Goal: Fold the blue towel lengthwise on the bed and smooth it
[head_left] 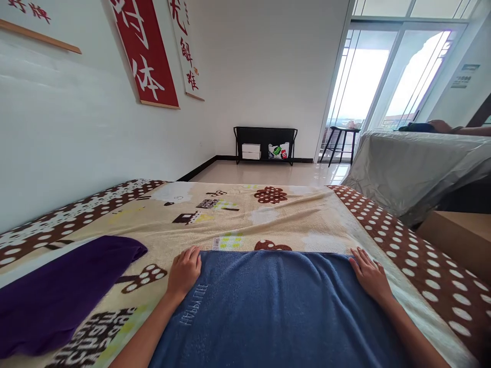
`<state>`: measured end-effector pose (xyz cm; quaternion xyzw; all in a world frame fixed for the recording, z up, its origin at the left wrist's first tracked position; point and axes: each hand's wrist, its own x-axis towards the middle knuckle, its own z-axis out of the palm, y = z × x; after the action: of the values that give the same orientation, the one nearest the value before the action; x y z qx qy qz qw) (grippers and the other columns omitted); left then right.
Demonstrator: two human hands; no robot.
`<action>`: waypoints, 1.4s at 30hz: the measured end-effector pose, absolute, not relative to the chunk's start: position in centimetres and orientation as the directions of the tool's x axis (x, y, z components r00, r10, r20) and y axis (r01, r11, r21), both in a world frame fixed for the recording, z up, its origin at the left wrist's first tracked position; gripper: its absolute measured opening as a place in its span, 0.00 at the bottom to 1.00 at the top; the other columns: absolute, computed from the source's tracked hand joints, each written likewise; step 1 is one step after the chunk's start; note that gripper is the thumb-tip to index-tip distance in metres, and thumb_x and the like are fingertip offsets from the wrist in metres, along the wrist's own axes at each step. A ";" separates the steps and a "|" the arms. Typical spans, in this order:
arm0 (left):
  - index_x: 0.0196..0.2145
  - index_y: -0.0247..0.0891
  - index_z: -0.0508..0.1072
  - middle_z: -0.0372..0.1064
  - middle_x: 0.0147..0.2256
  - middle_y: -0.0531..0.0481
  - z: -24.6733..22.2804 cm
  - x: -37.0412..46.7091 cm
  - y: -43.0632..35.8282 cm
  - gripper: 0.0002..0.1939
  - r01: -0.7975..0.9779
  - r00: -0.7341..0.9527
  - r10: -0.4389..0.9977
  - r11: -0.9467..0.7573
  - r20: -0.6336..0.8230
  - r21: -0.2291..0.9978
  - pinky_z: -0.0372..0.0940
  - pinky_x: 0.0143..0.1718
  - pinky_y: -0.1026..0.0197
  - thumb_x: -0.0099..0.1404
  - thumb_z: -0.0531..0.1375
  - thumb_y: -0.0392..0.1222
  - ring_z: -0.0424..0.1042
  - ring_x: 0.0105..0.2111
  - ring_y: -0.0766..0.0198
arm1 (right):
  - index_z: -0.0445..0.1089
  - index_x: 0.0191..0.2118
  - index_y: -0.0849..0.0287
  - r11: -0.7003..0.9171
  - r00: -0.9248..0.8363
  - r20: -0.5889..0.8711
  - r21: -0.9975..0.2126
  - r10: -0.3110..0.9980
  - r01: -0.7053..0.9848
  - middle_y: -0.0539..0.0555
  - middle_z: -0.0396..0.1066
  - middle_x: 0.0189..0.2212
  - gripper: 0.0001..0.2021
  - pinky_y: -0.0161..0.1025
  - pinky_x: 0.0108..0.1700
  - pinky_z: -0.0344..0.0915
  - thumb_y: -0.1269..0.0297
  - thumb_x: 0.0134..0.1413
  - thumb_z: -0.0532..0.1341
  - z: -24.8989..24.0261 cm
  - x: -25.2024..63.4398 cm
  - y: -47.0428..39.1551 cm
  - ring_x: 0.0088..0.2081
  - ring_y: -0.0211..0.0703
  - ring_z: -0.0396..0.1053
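A blue towel [276,306] lies spread flat in front of me on a patterned cream blanket [245,214]. My left hand [184,271] rests on the towel's far left corner with the fingers curled over the edge. My right hand [370,276] lies flat on the far right corner, fingers spread. Whether either hand pinches the fabric or only presses on it is unclear. A small white label [217,243] shows on the blanket just past the towel's far edge.
A purple cloth [65,286] lies on the blanket to my left. A white wall runs along the left. To the right stands a grey-covered bed [414,163] with another person's arm [456,129] on it. A black shelf [265,145] and a stool [341,143] stand at the far wall.
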<state>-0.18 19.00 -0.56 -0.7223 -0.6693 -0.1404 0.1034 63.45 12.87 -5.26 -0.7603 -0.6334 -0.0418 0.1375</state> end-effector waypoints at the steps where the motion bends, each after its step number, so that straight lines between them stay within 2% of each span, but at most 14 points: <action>1: 0.59 0.33 0.67 0.66 0.59 0.38 -0.5 -0.4 18.7 0.26 0.997 0.047 0.933 -0.064 0.357 0.035 0.55 0.60 0.47 0.72 0.42 0.44 0.62 0.60 0.48 | 0.51 0.69 0.58 -0.132 0.166 0.237 -0.152 0.957 0.979 0.58 0.46 0.69 0.33 0.56 0.67 0.45 0.46 0.67 0.35 -5.1 63.2 12.7 0.70 0.50 0.43; 5: 0.55 0.37 0.73 0.71 0.53 0.41 -0.6 -0.7 18.0 0.24 0.999 0.034 0.934 -0.045 0.355 0.024 0.62 0.54 0.48 0.70 0.44 0.44 0.67 0.54 0.48 | 0.53 0.68 0.51 0.001 0.024 0.174 -0.137 0.984 0.991 0.51 0.51 0.68 0.31 0.49 0.67 0.49 0.44 0.66 0.39 -5.2 62.0 11.6 0.69 0.44 0.47; 8: 0.56 0.40 0.72 0.69 0.57 0.43 -0.6 -0.9 18.0 0.24 0.998 0.052 0.947 -0.063 0.316 0.023 0.59 0.57 0.47 0.70 0.45 0.45 0.65 0.57 0.50 | 0.53 0.68 0.51 -0.002 0.021 0.145 -0.127 0.989 0.992 0.52 0.48 0.69 0.33 0.54 0.68 0.46 0.41 0.65 0.40 -4.7 61.4 11.1 0.69 0.47 0.46; 11: 0.58 0.42 0.70 0.65 0.61 0.45 -0.6 -0.5 18.3 0.25 0.998 0.032 0.963 -0.042 0.267 0.035 0.52 0.62 0.41 0.70 0.45 0.48 0.60 0.62 0.50 | 0.56 0.67 0.59 -0.050 0.070 0.160 -0.121 0.985 0.991 0.61 0.47 0.69 0.36 0.63 0.67 0.39 0.41 0.65 0.38 -3.4 59.6 11.4 0.70 0.57 0.42; 14: 0.61 0.37 0.66 0.61 0.63 0.40 -1.0 0.8 18.6 0.30 0.998 -0.043 0.974 0.031 0.222 0.056 0.46 0.62 0.32 0.71 0.42 0.54 0.53 0.66 0.46 | 0.54 0.68 0.62 0.021 0.002 0.179 -0.129 0.984 0.991 0.62 0.41 0.70 0.37 0.62 0.68 0.33 0.40 0.66 0.37 -2.0 55.1 12.1 0.71 0.56 0.35; 18: 0.64 0.26 0.60 0.53 0.66 0.31 -1.9 2.8 19.1 0.39 0.989 -0.137 0.973 0.126 0.184 0.075 0.46 0.62 0.30 0.70 0.40 0.60 0.48 0.68 0.43 | 0.45 0.71 0.50 0.293 -0.272 0.131 -0.175 0.953 0.940 0.52 0.39 0.71 0.33 0.49 0.69 0.40 0.41 0.67 0.39 -1.3 47.4 12.5 0.71 0.43 0.38; 22: 0.67 0.31 0.55 0.48 0.68 0.36 -1.9 2.7 19.1 0.37 0.988 -0.145 0.973 0.132 0.177 0.083 0.44 0.65 0.34 0.70 0.39 0.59 0.46 0.69 0.47 | 0.45 0.71 0.51 0.418 -0.407 0.095 -0.220 0.909 0.882 0.54 0.37 0.71 0.32 0.52 0.69 0.41 0.42 0.67 0.43 -1.3 43.9 11.4 0.71 0.47 0.38; 26: 0.65 0.28 0.58 0.52 0.66 0.30 -0.5 3.5 18.4 0.34 0.989 -0.133 0.971 0.118 0.199 0.087 0.39 0.62 0.26 0.71 0.40 0.53 0.44 0.68 0.39 | 0.44 0.71 0.50 0.432 -0.418 0.110 -0.240 0.902 0.869 0.54 0.34 0.71 0.32 0.56 0.70 0.36 0.44 0.67 0.45 -0.9 44.1 9.6 0.71 0.50 0.34; 29: 0.65 0.27 0.59 0.49 0.67 0.30 0.9 7.2 17.5 0.30 0.995 0.031 0.974 -0.051 0.222 0.082 0.36 0.63 0.27 0.72 0.40 0.45 0.43 0.69 0.40 | 0.42 0.71 0.52 0.433 -0.427 0.086 -0.283 0.900 0.856 0.55 0.32 0.71 0.33 0.56 0.70 0.36 0.44 0.67 0.46 -0.4 43.4 8.4 0.71 0.51 0.33; 33: 0.68 0.43 0.54 0.46 0.69 0.49 1.9 15.1 16.4 0.28 0.867 0.467 0.868 -0.487 0.169 0.107 0.43 0.67 0.50 0.73 0.43 0.47 0.46 0.69 0.59 | 0.40 0.72 0.52 0.497 -0.531 0.015 -0.377 0.847 0.782 0.56 0.30 0.71 0.34 0.55 0.70 0.39 0.43 0.67 0.46 0.4 41.0 6.7 0.71 0.51 0.32; 35: 0.69 0.46 0.50 0.45 0.70 0.53 1.6 18.6 16.3 0.28 0.771 0.606 0.782 -0.623 0.146 0.136 0.44 0.68 0.55 0.74 0.44 0.49 0.46 0.69 0.64 | 0.40 0.72 0.52 0.553 -0.609 -0.001 -0.419 0.793 0.720 0.55 0.30 0.71 0.36 0.56 0.70 0.38 0.42 0.66 0.47 0.4 39.6 5.4 0.71 0.52 0.31; 38: 0.69 0.42 0.49 0.45 0.70 0.49 0.5 22.0 16.9 0.29 0.709 0.672 0.730 -0.683 0.126 0.175 0.45 0.67 0.53 0.74 0.43 0.52 0.46 0.69 0.62 | 0.41 0.72 0.53 0.628 -0.727 -0.019 -0.489 0.687 0.606 0.56 0.34 0.71 0.35 0.57 0.70 0.38 0.43 0.66 0.48 0.4 38.0 3.6 0.71 0.54 0.32; 40: 0.69 0.38 0.50 0.46 0.69 0.45 -0.3 22.9 17.5 0.30 0.712 0.666 0.736 -0.676 0.122 0.191 0.46 0.67 0.47 0.74 0.43 0.53 0.47 0.69 0.58 | 0.45 0.71 0.50 0.684 -0.822 -0.008 -0.550 0.569 0.479 0.52 0.43 0.70 0.28 0.51 0.70 0.43 0.49 0.70 0.44 0.9 37.8 3.3 0.70 0.47 0.40; 42: 0.68 0.37 0.51 0.46 0.69 0.44 -0.8 23.1 17.8 0.31 0.719 0.654 0.745 -0.666 0.127 0.200 0.46 0.67 0.44 0.74 0.43 0.54 0.47 0.69 0.56 | 0.53 0.68 0.44 0.706 -0.829 0.036 -0.547 0.558 0.451 0.46 0.55 0.66 0.24 0.41 0.68 0.49 0.50 0.70 0.46 1.8 38.6 4.1 0.67 0.39 0.51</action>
<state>23.13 17.81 -0.82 -0.9071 -0.4035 -0.0996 -0.0661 38.58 4.13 1.80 -0.2748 -0.9181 0.2678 0.0998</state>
